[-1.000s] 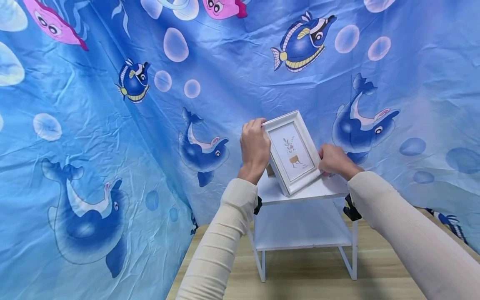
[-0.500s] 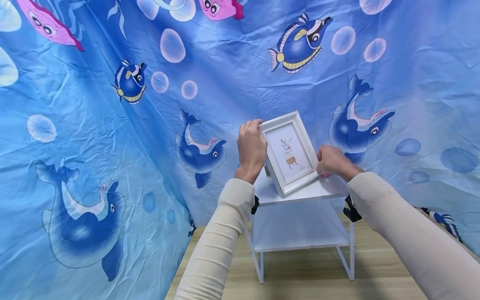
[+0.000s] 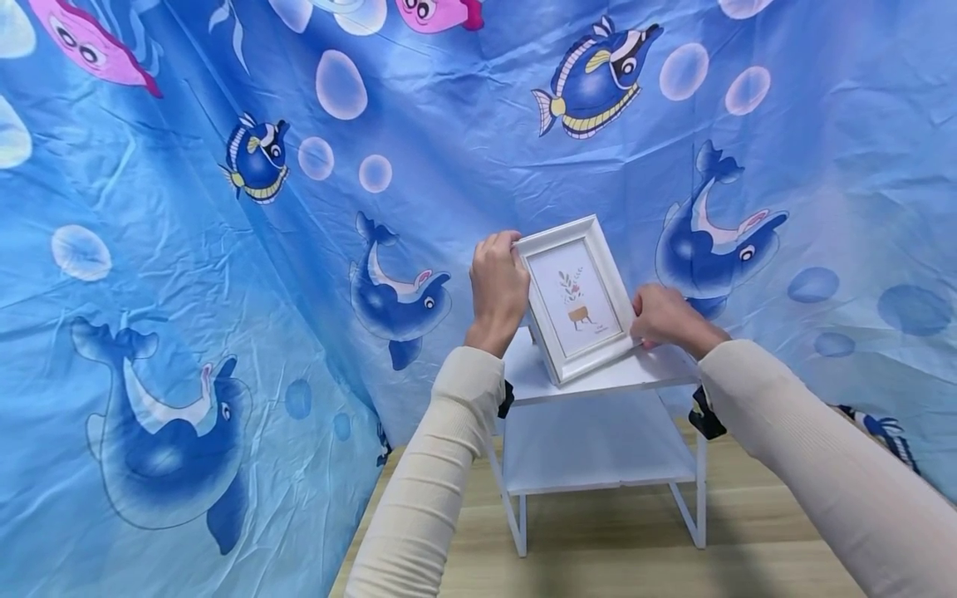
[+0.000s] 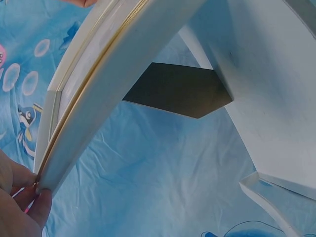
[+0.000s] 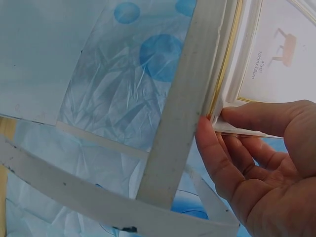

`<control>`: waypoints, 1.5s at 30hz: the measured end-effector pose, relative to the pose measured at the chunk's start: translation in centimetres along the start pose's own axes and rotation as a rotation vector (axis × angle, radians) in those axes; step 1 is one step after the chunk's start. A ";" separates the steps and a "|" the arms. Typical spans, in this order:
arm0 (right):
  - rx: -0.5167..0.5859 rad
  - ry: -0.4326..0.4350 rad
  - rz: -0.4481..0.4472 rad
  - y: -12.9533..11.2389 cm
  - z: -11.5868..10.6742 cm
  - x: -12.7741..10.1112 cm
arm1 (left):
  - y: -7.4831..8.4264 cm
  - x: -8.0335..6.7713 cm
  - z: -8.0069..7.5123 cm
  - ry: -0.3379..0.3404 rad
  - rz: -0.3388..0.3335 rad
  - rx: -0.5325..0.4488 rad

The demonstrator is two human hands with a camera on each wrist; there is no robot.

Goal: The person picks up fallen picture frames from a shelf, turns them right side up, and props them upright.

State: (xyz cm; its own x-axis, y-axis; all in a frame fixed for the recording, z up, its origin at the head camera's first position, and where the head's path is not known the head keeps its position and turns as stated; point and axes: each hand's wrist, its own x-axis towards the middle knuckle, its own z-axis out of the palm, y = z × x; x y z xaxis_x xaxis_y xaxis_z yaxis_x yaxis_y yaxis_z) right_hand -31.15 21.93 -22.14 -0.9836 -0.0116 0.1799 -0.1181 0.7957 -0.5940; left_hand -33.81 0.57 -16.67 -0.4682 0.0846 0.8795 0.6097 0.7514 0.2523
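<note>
A white picture frame (image 3: 574, 299) leans tilted over the white table, its print of a potted plant facing me. My left hand (image 3: 498, 282) pinches its upper left corner; in the left wrist view the fingers (image 4: 42, 207) grip the edge. At the lower right corner my right hand (image 3: 664, 316) holds the frame, thumb on the front and fingertips at the edge in the right wrist view (image 5: 261, 153). Behind the frame, its dark brown stand leg (image 4: 177, 91) is folded out and reaches the tabletop (image 4: 281, 98). Most of the frame's back is hidden.
The small white two-tier table has a lower shelf (image 3: 598, 448) and thin metal legs (image 3: 701, 498). Blue curtains (image 3: 419, 166) printed with dolphins and fish hang behind and to the left. Pale wood flooring (image 3: 598, 565) lies below.
The picture frame and both hands keep nearly the same pose, with the frame shifted slightly left in view. The head view has moved a little. Both hands keep their grip.
</note>
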 end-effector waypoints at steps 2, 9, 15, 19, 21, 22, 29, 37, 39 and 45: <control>-0.007 -0.004 0.004 0.0 0.0 -0.1 | -0.1 0.0 0.0 -0.005 -0.001 -0.007; -0.004 -0.042 0.016 0.0 0.2 -0.4 | -0.6 -0.4 0.0 -0.027 -0.017 -0.024; 0.003 -0.063 0.024 0.0 0.4 -0.8 | -0.8 -0.7 0.1 -0.038 -0.033 -0.047; -0.007 -0.074 0.034 -0.2 0.3 -1.1 | -0.9 -0.7 0.2 -0.035 -0.035 -0.049; -0.011 -0.076 0.035 -0.2 0.2 -1.2 | -0.9 -0.6 0.3 -0.031 -0.029 -0.045; -0.012 -0.073 0.033 -0.2 0.2 -1.2 | -1.0 -0.5 0.4 -0.027 -0.026 -0.042; -0.003 -0.070 -0.007 -0.1 0.2 -1.4 | -1.2 -0.1 0.6 -0.013 -0.020 -0.032; 0.029 -0.093 0.003 -0.7 0.0 -2.0 | -1.2 0.1 0.4 -0.013 -0.028 -0.039; 0.036 -0.098 0.003 -0.7 0.0 -2.1 | -1.2 0.2 0.4 -0.019 -0.029 -0.040; 0.047 -0.094 0.000 -0.8 -0.2 -2.3 | -1.0 0.4 0.3 -0.031 -0.024 -0.047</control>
State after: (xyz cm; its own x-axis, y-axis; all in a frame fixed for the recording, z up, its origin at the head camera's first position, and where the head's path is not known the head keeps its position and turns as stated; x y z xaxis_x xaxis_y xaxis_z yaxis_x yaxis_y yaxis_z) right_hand -28.77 21.46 -21.95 -0.9918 -0.0708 0.1068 -0.1226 0.7667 -0.6302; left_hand -34.86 0.05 -16.67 -0.5021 0.0878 0.8603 0.6274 0.7217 0.2925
